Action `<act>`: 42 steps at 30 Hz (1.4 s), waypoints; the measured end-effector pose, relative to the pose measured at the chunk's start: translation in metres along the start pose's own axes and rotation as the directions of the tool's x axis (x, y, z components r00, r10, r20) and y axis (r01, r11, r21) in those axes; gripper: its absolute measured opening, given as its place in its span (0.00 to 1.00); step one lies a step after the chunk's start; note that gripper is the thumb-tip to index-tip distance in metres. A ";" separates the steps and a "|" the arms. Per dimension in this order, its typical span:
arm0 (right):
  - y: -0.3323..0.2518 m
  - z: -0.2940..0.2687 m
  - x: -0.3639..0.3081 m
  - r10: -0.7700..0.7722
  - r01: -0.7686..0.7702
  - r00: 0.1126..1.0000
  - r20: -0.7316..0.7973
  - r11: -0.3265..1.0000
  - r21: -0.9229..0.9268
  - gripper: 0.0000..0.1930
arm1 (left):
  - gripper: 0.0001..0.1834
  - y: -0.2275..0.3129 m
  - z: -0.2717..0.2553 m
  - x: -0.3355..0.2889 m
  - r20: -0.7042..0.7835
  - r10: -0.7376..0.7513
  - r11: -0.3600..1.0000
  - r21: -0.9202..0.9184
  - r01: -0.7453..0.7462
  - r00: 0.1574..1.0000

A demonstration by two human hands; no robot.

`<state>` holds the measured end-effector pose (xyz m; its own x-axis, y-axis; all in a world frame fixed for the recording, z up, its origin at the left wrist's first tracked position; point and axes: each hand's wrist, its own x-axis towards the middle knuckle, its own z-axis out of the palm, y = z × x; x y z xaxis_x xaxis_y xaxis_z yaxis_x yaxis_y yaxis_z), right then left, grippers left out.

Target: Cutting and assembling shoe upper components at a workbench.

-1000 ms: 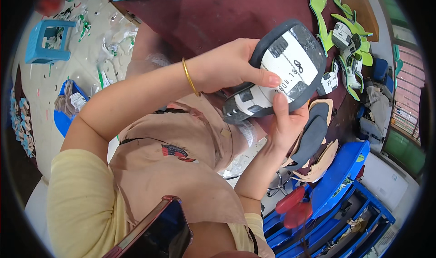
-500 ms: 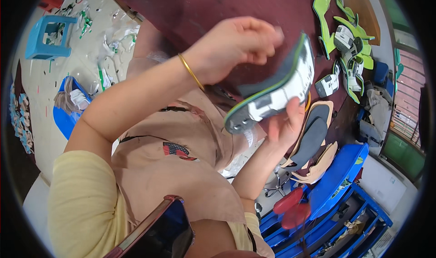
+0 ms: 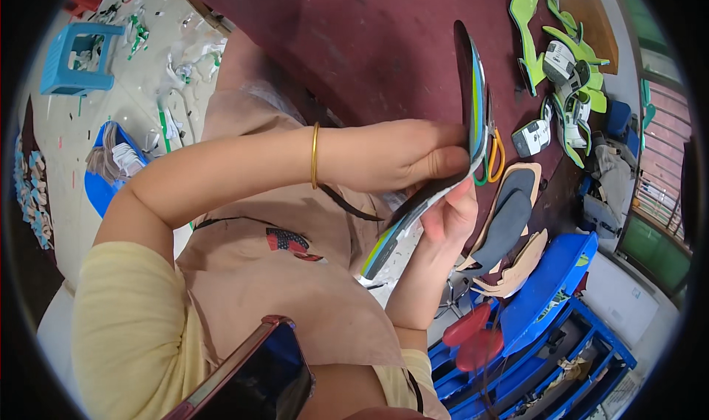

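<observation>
A long, curved, insole-like shoe piece (image 3: 475, 98), layered in dark grey, blue, lime green and white, stands edge-on in front of me. My left hand (image 3: 413, 154), with a gold bangle at its wrist, is closed on the middle of it; the thumb shows and the other fingers are partly hidden. From below, my right hand (image 3: 452, 213) holds the white underside with bent fingers. Just behind the piece lie scissors (image 3: 496, 156) with orange and green handles, partly covered by it.
Lime-green and white shoe pieces (image 3: 565, 73) lie on the maroon tabletop (image 3: 354, 43) at far right. Nearer are tan and dark grey sole pieces (image 3: 509, 206) and a blue tray (image 3: 550, 294). A blue stool (image 3: 77, 58) stands on the scrap-littered floor at left.
My left hand, raised and apart from the piece before, has come down and closed on its middle. The piece has turned from its white patterned face to its edge.
</observation>
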<state>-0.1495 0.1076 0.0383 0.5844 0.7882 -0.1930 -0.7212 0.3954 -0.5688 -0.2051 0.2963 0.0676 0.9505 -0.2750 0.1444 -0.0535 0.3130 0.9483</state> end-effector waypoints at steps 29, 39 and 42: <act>0.009 0.047 -0.002 -0.506 0.080 0.825 -0.252 0.545 -0.834 0.18 | 0.21 0.002 -0.018 -0.007 -0.430 -0.307 0.901 0.156 0.405 0.849; 0.012 0.046 0.000 -0.507 0.065 0.833 -0.220 0.486 -0.872 0.16 | 0.21 -0.012 -0.015 -0.006 -0.486 -0.144 0.965 0.122 0.230 0.862; 0.011 0.048 0.002 -0.562 0.095 0.802 -0.203 0.456 -0.885 0.16 | 0.24 -0.002 -0.017 -0.011 -0.524 -0.292 0.924 0.063 0.378 0.800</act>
<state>-0.1744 0.1362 0.0701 0.9496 0.3135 0.0024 0.0559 -0.1616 -0.9853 -0.2108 0.3140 0.0595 0.9366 0.1649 -0.3093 0.2907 0.1277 0.9483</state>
